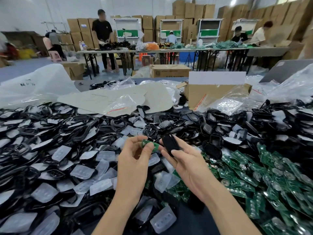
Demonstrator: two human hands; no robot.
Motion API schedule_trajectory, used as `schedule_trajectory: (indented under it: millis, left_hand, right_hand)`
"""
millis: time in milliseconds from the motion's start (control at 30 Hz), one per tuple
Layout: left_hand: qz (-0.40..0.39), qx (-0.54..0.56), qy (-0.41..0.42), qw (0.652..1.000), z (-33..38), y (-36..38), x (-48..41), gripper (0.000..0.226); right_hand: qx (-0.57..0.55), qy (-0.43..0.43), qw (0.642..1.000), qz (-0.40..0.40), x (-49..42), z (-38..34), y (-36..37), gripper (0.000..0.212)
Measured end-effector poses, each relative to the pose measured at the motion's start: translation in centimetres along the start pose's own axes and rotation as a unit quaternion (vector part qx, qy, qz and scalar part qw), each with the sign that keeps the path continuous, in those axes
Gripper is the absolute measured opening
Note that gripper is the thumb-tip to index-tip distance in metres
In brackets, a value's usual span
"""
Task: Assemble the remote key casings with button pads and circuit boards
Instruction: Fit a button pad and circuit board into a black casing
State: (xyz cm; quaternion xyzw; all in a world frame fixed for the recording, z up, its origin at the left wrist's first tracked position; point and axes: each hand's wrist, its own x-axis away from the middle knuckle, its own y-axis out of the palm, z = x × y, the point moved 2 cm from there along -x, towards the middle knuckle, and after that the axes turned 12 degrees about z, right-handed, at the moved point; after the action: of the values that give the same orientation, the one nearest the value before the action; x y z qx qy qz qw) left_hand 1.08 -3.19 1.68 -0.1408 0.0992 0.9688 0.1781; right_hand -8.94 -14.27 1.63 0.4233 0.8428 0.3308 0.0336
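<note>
My left hand (135,160) pinches a small green circuit board (149,144) between thumb and fingertips, held above the table. Just to its right, my right hand (188,164) grips a black remote key casing (170,144), tilted upright, its near edge almost touching the board. Below and around both hands the table is heaped with black casing shells (71,133), translucent button pads (83,172) and, on the right, green circuit boards (264,172).
An open cardboard box (216,97) and clear plastic bags (228,106) lie beyond the heap, with a beige sheet (118,97) to their left. Farther back, several people work at long tables (169,50) in front of stacked cartons.
</note>
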Motion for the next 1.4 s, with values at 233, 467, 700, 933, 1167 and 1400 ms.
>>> schedule_trajectory:
  millis: [233, 467, 700, 933, 1167, 1400]
  left_hand:
    - [-0.002, 0.023, -0.009, 1.000, -0.2, 0.1, -0.3, 0.021]
    - [-0.014, 0.025, -0.039, 0.999, -0.8, 0.3, -0.3, 0.018]
    - [0.004, 0.069, -0.081, 0.994, -1.2, 0.3, -0.5, 0.011]
    - [0.016, 0.102, -0.105, 0.989, -1.3, 0.4, -0.6, 0.013]
    - [0.022, 0.102, -0.101, 0.989, -1.4, 0.4, -0.5, 0.012]
    - [-0.008, 0.048, -0.082, 0.995, -1.6, 0.4, -0.5, 0.012]
  right_hand:
    - [0.052, -0.037, 0.998, -0.008, -0.3, 0.5, -0.1, 0.042]
    - [0.109, -0.074, 0.991, -0.019, -0.4, 1.0, 0.0, 0.037]
    - [0.150, -0.107, 0.981, -0.065, -0.3, 1.7, 0.3, 0.037]
    - [0.195, -0.148, 0.966, -0.079, -0.3, 2.2, 0.2, 0.044]
    - [0.185, -0.159, 0.966, -0.088, -0.2, 2.2, 0.2, 0.040]
    - [0.156, -0.142, 0.973, -0.094, -0.1, 2.1, 0.1, 0.034]
